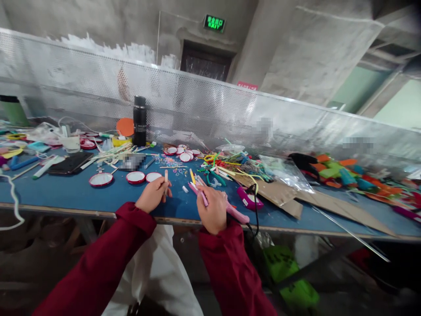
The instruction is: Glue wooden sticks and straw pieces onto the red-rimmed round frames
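Stick (166,176), short and pale, pinched upright in left hand (151,196) above blue bench (176,206). Right hand (212,209), palm down, wrapped round pink tool (238,214); rounded end juts out toward bench edge. White piece (184,189) lies on bench between hands. Purple object (249,199) just right of tool. Red-rimmed lid (135,177) near left hand, on its left.

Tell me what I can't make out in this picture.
All in the head view:
Small stick: its lower end is hidden by the left hand.
Pink tool: partly covered by the right hand.
White cord: cut off by the left edge.
Black bottle: its lettering is too small to read.
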{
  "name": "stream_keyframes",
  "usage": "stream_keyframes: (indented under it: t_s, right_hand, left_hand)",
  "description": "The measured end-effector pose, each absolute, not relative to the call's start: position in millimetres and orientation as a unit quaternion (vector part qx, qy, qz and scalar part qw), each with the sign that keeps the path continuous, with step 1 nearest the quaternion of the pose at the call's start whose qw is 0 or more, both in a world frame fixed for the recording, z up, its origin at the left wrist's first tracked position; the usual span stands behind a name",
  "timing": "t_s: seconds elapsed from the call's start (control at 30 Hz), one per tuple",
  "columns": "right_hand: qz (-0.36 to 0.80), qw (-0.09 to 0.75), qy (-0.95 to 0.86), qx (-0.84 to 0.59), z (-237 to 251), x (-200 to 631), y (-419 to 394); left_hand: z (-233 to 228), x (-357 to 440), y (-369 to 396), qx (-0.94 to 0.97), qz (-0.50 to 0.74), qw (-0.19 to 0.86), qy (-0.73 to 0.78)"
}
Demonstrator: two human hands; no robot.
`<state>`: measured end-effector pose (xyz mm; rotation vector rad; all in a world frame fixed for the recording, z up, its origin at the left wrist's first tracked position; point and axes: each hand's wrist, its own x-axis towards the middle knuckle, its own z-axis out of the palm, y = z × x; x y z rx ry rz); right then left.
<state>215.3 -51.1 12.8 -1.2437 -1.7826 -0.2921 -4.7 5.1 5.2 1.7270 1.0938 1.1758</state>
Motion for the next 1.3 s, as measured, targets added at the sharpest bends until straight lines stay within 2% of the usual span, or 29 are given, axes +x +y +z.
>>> stream_keyframes:
  t_s: [0.17, 0.47, 0.63, 0.77, 0.97, 1.3]
  right_hand:
    - [-0.129, 0.401, -0.752, -0.507, 7.4, 206.7, -42.8]
    - [-0.170, 0.385, -0.685, -0.595, 6.5, 202.2, -43.5]
    - [-0.195, 0.362, -0.695, -0.590, 1.8, 203.8, -53.1]
    - [-0.204, 0.348, -0.689, -0.601, -0.7, 202.3, -53.2]
    - [-0.191, 0.341, -0.681, -0.619, -6.1, 199.9, -49.5]
    - [-0.192, 0.336, -0.675, -0.629, -8.5, 190.6, -39.3]
  left_hand:
    - [6.4, -5.4, 4.3, 0.683, 0.451, 0.381, 0.431]
    - [6.7, -5.0, 4.6, 0.695, 0.447, 0.356, 0.436]
    - [9.2, -0.9, 13.2, 0.730, 0.384, 0.320, 0.466]
    - [13.9, 11.6, 22.4, 0.740, 0.306, 0.371, 0.469]
    - [18.9, 26.5, 33.8, 0.714, 0.272, 0.448, 0.464]
    - [19.8, 29.5, 37.5, 0.707, 0.241, 0.475, 0.465]
